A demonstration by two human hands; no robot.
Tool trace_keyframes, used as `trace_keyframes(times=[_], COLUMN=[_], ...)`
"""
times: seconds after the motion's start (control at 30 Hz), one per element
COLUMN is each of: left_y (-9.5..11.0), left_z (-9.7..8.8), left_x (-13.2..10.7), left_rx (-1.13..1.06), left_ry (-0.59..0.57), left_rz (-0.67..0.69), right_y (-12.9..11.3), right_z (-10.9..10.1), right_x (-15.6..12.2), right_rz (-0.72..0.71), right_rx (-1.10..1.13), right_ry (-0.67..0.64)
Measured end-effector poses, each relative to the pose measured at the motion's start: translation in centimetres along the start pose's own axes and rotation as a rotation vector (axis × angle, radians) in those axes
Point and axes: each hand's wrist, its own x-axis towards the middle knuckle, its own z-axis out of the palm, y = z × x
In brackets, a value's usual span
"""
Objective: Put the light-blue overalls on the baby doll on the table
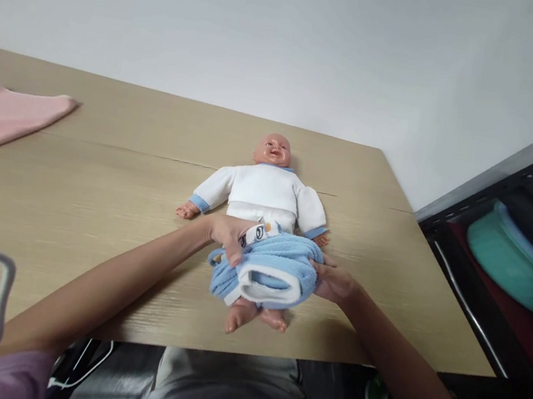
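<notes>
A baby doll (pixel 266 186) lies on its back on the wooden table (pixel 109 201), head toward the wall, dressed in a white top with blue cuffs. Over its legs is a bunched light-blue terry garment (pixel 282 256) with white-trimmed openings and a printed patch. My left hand (pixel 231 231) grips the garment's upper left side, thumb on top. On the opposite side, my right hand (pixel 333 281) has its fingers closed on the fabric's edge. The doll's bare feet (pixel 241 317) show below the garment; its legs are mostly hidden.
Pink cloth (pixel 11 115) lies at the table's far left. A white cable (pixel 2 299) loops across the lower left. On the right stands a black metal shelf (pixel 464 291) holding a teal basin (pixel 513 266). A plain wall (pixel 222 31) rises behind the table.
</notes>
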Motion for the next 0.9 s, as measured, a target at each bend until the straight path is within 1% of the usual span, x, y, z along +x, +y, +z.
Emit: trace_keyframes(times=[0.07,0.13,0.17,0.23,0.3,0.33,0.37,0.47,0.53,0.63,0.7,0.77,0.83,0.9], left_y=[-0.2,-0.1,0.1,0.3,0.5,0.5,0.5,0.5,0.7,1.6,2.3,2.9,3.5,4.1], left_z=[-0.1,-0.2,-0.1,0.1,0.3,0.4,0.5,0.8,1.0,1.6,2.2,2.9,3.8,4.8], left_x=[0.1,0.0,0.0,-0.1,-0.2,-0.3,-0.3,-0.4,-0.2,0.5,1.0,1.5,1.8,2.0], left_rx=[0.029,0.067,0.079,0.092,0.085,0.078,0.070,0.040,0.038,0.118,0.200,0.279,0.377,0.529], left_ry=[-0.015,0.000,0.014,0.021,0.012,0.001,-0.006,0.037,0.090,0.103,0.107,0.116,0.122,0.138], left_rz=[-0.024,-0.050,-0.048,-0.037,-0.018,-0.012,-0.011,-0.014,-0.013,0.022,0.052,0.061,0.044,0.000], right_y=[0.1,0.0,-0.1,-0.5,-1.2,-1.6,-2.0,-2.6,-2.7,-2.4,-1.8,-0.7,0.8,2.4], right_z=[0.2,0.0,-0.2,-0.3,0.2,0.6,1.1,2.7,3.6,5.1,6.5,8.3,10.1,11.6], right_x=[0.1,0.2,0.2,0.3,0.4,0.4,0.4,0.4,0.1,-1.1,-2.4,-4.0,-5.3,-6.3], right_rz=[0.057,0.085,0.078,0.016,-0.059,-0.090,-0.119,-0.210,-0.273,-0.303,-0.270,-0.181,-0.080,-0.036], right_rx=[0.045,0.025,-0.001,-0.050,-0.131,-0.191,-0.253,-0.367,-0.397,-0.464,-0.471,-0.442,-0.407,-0.398], right_ry=[-0.016,-0.075,-0.113,-0.180,-0.199,-0.172,-0.110,0.192,0.350,0.488,0.567,0.626,0.663,0.697])
